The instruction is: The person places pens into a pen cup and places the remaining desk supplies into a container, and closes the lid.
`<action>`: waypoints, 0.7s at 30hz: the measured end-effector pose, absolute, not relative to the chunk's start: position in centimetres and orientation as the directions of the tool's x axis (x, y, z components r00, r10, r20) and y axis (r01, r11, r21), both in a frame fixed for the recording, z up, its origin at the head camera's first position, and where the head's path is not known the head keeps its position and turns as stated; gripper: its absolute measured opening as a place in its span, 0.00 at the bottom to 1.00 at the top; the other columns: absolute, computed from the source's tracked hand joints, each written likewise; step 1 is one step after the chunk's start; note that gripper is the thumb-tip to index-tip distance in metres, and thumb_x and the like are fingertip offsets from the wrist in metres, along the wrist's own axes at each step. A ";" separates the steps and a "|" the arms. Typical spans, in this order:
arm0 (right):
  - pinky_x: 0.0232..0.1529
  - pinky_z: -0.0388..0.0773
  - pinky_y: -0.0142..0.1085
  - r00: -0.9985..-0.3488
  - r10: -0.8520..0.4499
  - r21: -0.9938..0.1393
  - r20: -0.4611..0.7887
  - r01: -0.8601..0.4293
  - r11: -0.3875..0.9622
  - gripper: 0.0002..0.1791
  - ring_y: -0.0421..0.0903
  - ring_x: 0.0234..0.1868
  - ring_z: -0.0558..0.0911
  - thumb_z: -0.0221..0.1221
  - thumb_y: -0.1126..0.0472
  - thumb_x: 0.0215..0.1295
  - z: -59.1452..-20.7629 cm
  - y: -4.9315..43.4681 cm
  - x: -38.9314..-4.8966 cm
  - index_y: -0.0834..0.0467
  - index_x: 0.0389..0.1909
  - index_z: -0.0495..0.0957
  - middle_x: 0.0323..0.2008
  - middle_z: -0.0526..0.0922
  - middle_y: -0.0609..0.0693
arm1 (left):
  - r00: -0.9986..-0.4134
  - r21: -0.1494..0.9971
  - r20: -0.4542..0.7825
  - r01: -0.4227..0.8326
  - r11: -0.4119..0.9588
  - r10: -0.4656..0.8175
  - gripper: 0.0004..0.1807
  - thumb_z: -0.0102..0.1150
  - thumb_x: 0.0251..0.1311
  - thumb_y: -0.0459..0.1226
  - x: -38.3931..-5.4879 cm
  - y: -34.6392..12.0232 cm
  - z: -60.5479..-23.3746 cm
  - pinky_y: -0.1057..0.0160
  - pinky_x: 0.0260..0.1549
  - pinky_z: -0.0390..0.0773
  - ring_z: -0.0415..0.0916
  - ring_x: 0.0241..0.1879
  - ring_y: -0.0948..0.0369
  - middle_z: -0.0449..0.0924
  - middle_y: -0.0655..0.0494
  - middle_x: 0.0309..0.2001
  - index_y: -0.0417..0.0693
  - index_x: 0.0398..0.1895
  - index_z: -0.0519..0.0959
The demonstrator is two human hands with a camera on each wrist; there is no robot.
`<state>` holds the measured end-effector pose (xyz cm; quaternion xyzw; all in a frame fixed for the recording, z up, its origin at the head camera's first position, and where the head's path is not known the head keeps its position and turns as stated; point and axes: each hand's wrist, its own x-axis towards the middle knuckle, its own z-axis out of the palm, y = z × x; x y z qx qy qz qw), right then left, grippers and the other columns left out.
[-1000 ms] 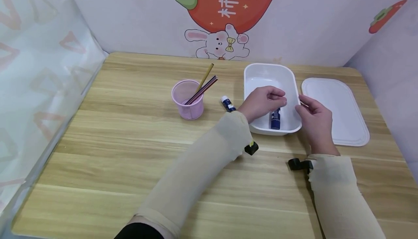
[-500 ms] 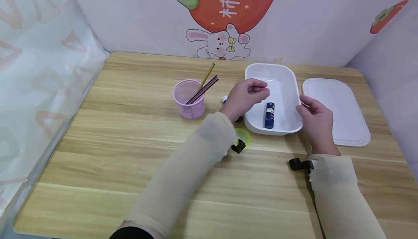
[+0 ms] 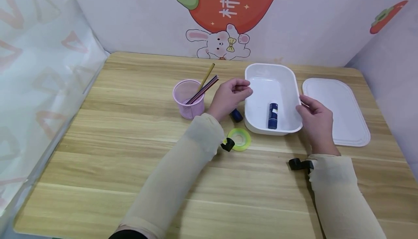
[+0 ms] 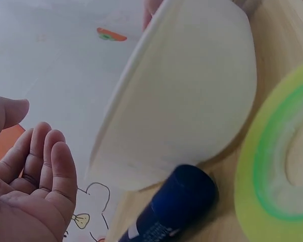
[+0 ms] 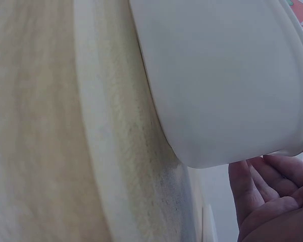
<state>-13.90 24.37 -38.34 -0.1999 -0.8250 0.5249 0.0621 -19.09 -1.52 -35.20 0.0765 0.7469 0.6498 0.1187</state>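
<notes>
My left hand hovers at the left rim of a white plastic box, holding nothing, with loosely bent fingers. In the left wrist view its palm and fingertips are bare. A dark blue glue stick lies inside the box. Another glue stick rests on the table left of the box, partly hidden behind my left hand. My right hand holds the box's right rim, its thumb at the edge and its fingers against the outer wall.
A pink cup with several pencils stands to the left. A yellow-green tape roll lies in front of the box. The flat white lid is at the right. Behind the wooden table rises a printed wall.
My left hand has drawn back leftward out of the box. The glue stick inside has come into full view and rolled a little. The tape roll is uncovered. My right hand stays put.
</notes>
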 end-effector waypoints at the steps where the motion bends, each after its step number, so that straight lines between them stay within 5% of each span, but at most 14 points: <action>1: 0.47 0.75 0.26 -0.912 0.396 -0.890 -0.111 0.268 0.368 0.21 0.40 0.55 0.75 0.56 0.53 0.64 -38.3 24.4 -13.9 0.43 0.60 0.72 0.60 0.72 0.45 | -0.961 0.987 -0.082 -0.042 0.152 0.265 0.18 0.62 0.58 0.43 -19.1 -1.7 -35.3 0.72 0.38 0.78 0.75 0.40 0.64 0.78 0.60 0.40 0.46 0.50 0.76; 21: 0.45 0.76 0.23 -0.912 0.397 -0.897 -0.102 0.257 0.360 0.22 0.39 0.52 0.76 0.57 0.54 0.64 -38.3 24.3 -13.9 0.45 0.59 0.73 0.59 0.74 0.46 | -0.978 0.960 -0.154 -0.113 0.257 0.142 0.14 0.62 0.57 0.43 -19.0 -3.4 -38.6 0.70 0.38 0.77 0.74 0.40 0.64 0.77 0.59 0.39 0.51 0.45 0.76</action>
